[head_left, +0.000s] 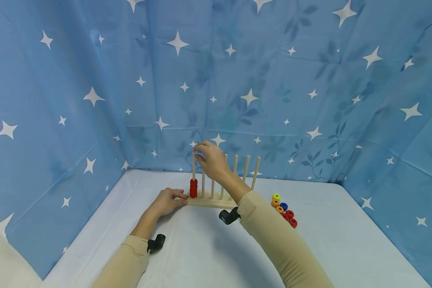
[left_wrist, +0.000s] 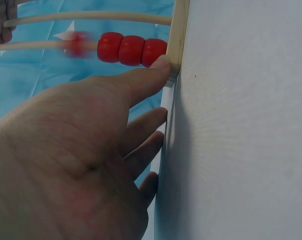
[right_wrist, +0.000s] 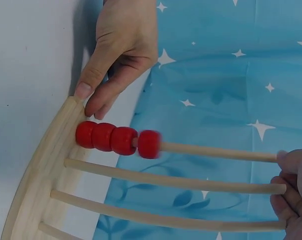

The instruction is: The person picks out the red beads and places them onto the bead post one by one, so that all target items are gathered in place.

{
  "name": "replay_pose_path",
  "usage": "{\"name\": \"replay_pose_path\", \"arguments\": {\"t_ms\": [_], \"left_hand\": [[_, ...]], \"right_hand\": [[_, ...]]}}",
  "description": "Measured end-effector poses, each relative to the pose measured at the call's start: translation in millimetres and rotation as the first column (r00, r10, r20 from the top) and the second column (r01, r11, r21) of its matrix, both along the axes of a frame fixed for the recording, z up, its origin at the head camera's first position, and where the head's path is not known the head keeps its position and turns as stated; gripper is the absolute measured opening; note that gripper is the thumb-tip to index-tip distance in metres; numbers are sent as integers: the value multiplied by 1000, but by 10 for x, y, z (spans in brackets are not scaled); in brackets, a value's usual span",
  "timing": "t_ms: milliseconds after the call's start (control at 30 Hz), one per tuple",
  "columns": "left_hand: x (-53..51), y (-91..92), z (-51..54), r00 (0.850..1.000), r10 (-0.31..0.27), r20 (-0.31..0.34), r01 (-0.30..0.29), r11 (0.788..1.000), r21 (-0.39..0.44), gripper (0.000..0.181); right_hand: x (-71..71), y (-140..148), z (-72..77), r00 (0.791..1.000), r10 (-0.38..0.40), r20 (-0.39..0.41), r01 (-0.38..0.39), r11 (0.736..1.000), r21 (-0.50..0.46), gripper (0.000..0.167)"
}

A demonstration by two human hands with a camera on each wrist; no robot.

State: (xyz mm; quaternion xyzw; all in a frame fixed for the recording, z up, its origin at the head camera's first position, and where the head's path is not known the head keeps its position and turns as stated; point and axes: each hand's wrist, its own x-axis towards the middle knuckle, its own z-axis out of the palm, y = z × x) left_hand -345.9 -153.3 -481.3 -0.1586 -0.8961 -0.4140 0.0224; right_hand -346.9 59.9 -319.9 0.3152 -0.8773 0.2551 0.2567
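A wooden peg rack (head_left: 210, 203) with a row of upright pegs stands on the table. On its leftmost peg sits a stack of red beads (right_wrist: 102, 135). Just above that stack, another red bead (right_wrist: 150, 144) looks blurred on the same peg, apart from both hands. My left hand (head_left: 167, 201) holds the left end of the rack's base, thumb on one side and fingers on the other. Up at the tip of the leftmost peg is my right hand (head_left: 213, 161), its thumb and fingers around the peg top with no bead between them.
To the right of the rack, several loose beads (head_left: 283, 207) in yellow, orange, blue and red lie on the white table (head_left: 345, 240). A blue curtain (head_left: 273, 80) with white stars hangs behind and at both sides. Each wrist carries a black camera (head_left: 229, 216).
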Motion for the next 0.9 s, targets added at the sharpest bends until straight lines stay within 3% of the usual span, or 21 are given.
{"name": "replay_pose_path", "arguments": {"t_ms": [200, 467, 900], "left_hand": [[3, 4, -8, 1000, 6, 8, -7, 1000, 6, 17], [6, 7, 2, 1000, 7, 14, -7, 1000, 4, 19], [2, 15, -10, 1000, 8, 17, -8, 1000, 1, 18]], "right_hand": [[10, 60, 25, 999, 26, -32, -28, 998, -64, 21], [50, 161, 78, 990, 49, -131, -68, 986, -152, 19], [262, 449, 75, 979, 81, -188, -130, 954, -268, 27]]}}
